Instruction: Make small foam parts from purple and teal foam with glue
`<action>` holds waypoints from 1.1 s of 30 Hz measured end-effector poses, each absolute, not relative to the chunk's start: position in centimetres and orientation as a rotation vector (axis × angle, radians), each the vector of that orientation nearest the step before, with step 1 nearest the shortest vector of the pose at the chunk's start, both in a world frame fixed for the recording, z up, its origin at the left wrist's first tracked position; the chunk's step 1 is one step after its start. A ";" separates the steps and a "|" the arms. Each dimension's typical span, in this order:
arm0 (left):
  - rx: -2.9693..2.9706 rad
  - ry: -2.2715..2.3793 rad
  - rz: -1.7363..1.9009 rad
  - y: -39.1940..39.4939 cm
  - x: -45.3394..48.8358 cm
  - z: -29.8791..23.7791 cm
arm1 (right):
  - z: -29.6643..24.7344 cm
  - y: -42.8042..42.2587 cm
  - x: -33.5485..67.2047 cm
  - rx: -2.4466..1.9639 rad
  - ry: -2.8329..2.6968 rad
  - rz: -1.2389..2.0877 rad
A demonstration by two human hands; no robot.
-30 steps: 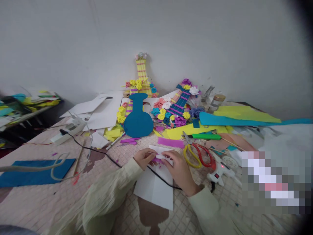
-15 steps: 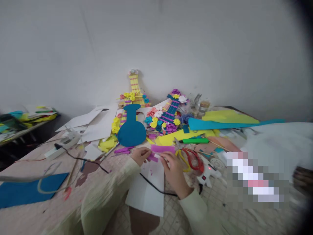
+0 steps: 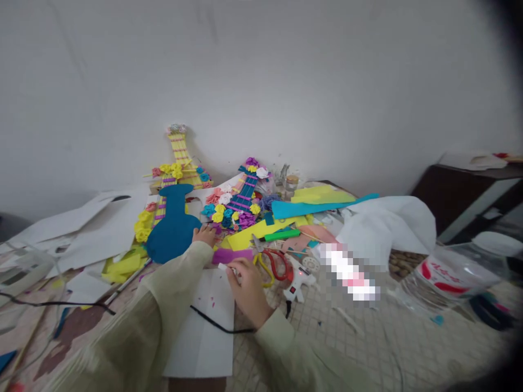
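My left hand [image 3: 205, 235] reaches forward and rests with fingers spread beside the blue guitar-shaped foam cutout [image 3: 171, 228]. My right hand [image 3: 244, 280] is curled over the white paper sheet [image 3: 204, 326], pinching a small white piece [image 3: 223, 267] just below a purple foam strip [image 3: 232, 255]. Two foam guitars decorated with flowers, one yellow [image 3: 180, 158] and one blue [image 3: 245, 190], lean against the wall behind.
Red and yellow scissors [image 3: 272, 265] and a white glue gun [image 3: 297, 280] lie right of my right hand; its black cord [image 3: 216, 325] crosses the paper. Yellow, blue and green foam sheets [image 3: 310, 204], white cloth [image 3: 388, 223], white card [image 3: 81, 228] and a plastic tub [image 3: 445, 272] surround them.
My view has swung right. My left hand left the small piece and moved forward to the blue cutout. My right hand stays near the purple strip with the white piece.
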State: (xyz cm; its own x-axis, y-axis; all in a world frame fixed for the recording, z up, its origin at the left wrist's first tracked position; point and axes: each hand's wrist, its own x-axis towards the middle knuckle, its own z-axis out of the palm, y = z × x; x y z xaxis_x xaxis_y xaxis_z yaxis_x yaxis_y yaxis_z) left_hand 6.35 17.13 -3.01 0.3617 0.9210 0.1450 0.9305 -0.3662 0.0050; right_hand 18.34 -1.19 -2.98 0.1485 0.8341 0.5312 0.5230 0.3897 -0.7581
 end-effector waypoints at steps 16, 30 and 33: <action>-2.601 -2.083 -1.148 14.0 1.8 -1.9 | -2.5 -1.2 18.9 -1.273 -1.445 0.421; -2.912 -2.494 -1.899 7.7 0.7 -2.3 | -2.5 -1.3 18.6 -1.134 -1.260 0.927; -3.132 -2.488 -1.895 5.3 1.4 -2.1 | -2.6 -1.3 18.4 -1.041 -1.194 1.124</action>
State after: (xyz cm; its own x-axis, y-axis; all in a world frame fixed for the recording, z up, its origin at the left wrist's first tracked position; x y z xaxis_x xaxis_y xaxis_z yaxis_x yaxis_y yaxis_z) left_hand 1.41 5.25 -2.10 0.3597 0.9208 -0.1508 0.0992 0.1230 0.9874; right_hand 18.39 -1.31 -2.59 0.0287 0.9883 0.1501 -0.0901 0.1521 -0.9842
